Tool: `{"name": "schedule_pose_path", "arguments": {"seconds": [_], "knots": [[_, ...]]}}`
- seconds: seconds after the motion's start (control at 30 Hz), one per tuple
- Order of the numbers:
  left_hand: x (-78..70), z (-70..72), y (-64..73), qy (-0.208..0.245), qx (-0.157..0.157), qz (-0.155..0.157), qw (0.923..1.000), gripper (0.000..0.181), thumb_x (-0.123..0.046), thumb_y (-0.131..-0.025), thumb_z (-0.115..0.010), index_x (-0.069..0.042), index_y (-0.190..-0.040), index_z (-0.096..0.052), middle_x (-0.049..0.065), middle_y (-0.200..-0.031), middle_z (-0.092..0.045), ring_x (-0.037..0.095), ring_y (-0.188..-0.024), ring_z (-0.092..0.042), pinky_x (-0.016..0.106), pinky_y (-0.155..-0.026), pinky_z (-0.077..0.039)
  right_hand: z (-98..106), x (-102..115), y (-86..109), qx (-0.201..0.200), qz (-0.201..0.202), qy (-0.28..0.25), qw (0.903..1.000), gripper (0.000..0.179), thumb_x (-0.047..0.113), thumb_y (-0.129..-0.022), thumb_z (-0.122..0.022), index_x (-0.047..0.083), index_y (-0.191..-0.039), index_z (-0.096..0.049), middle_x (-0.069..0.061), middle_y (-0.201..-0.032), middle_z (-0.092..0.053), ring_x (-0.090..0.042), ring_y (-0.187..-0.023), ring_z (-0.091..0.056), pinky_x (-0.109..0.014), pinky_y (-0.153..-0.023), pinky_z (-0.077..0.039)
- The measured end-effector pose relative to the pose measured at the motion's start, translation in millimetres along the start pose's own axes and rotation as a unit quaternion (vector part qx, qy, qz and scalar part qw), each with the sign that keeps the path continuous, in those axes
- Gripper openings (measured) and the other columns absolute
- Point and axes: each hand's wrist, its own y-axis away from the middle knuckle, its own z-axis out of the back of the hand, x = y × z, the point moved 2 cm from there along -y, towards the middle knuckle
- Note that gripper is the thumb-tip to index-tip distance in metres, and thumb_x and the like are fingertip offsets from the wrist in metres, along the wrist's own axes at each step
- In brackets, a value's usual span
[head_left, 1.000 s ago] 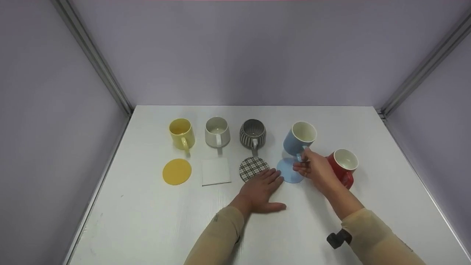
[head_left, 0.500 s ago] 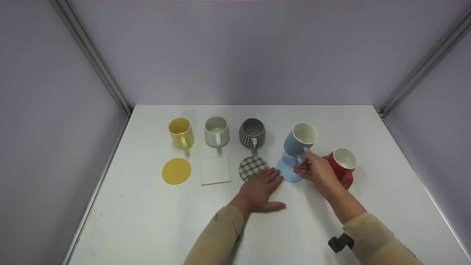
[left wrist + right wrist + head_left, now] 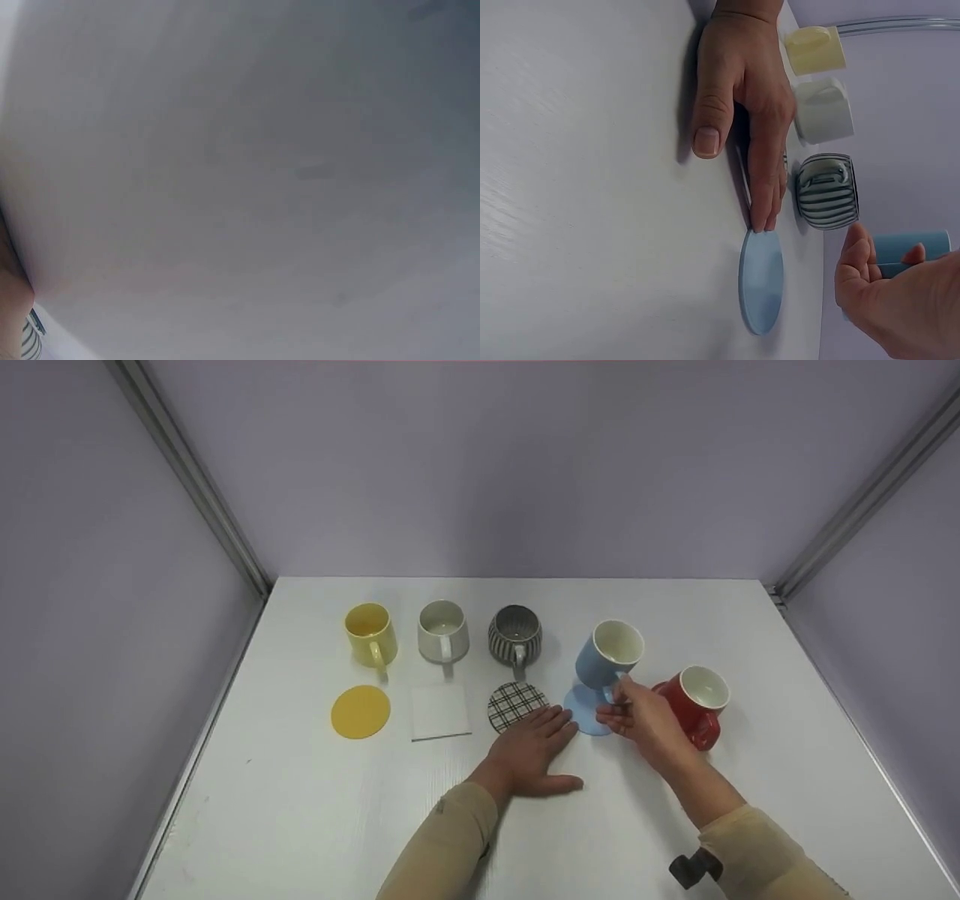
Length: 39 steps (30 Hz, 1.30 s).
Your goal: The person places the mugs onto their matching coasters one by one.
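I see three mugs toward the far edge of the desk, each behind one coaster. Toward the right edge come a fourth mug, then a fifth mug.

This looks like a booth, of the sort found in a lab or studio: flat lilac-grey wall panels stand on three sides, straight grey metal posts line the corners, and a smooth white rectangular tabletop spans the space between.
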Motion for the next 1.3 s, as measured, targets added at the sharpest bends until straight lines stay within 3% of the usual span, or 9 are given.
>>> {"name": "schedule_pose_path", "arguments": {"seconds": [0.57,0.87,1.3], "knots": [[-0.9,0.1,1.3,-0.007,0.007,-0.002,0.9999,0.098,-0.085,-0.096,-0.034,-0.018,-0.168,-0.032,0.001,-0.174,-0.026,0.02,-0.162,-0.019,0.034,-0.13,-0.013,7,-12,5.1,-0.006,0.009,0.015,0.9998,0.044,0.04,-0.114,-0.041,-0.001,-0.126,-0.052,-0.02,-0.124,-0.067,-0.034,-0.116,-0.071,-0.036,-0.104,-0.056],[0.1,0.9,-0.9,0.006,0.017,0.003,0.9998,0.099,-0.087,-0.096,-0.033,-0.019,-0.169,-0.031,-0.001,-0.175,-0.022,0.018,-0.162,-0.015,0.033,-0.13,-0.008,11,-16,6.2,0.002,0.001,0.009,1.0,0.049,0.045,-0.114,-0.042,0.0,-0.129,-0.051,-0.021,-0.128,-0.066,-0.032,-0.115,-0.072,-0.038,-0.106,-0.055],[0.9,-1.5,-1.1,-0.007,0.011,0.001,0.9999,0.1,-0.087,-0.096,-0.032,-0.019,-0.169,-0.031,0.0,-0.175,-0.023,0.019,-0.162,-0.016,0.033,-0.13,-0.01,11,-24,9.0,-0.011,-0.009,0.015,0.9998,0.044,0.04,-0.113,-0.044,-0.001,-0.128,-0.052,-0.02,-0.125,-0.069,-0.034,-0.114,-0.072,-0.037,-0.103,-0.057]]}}
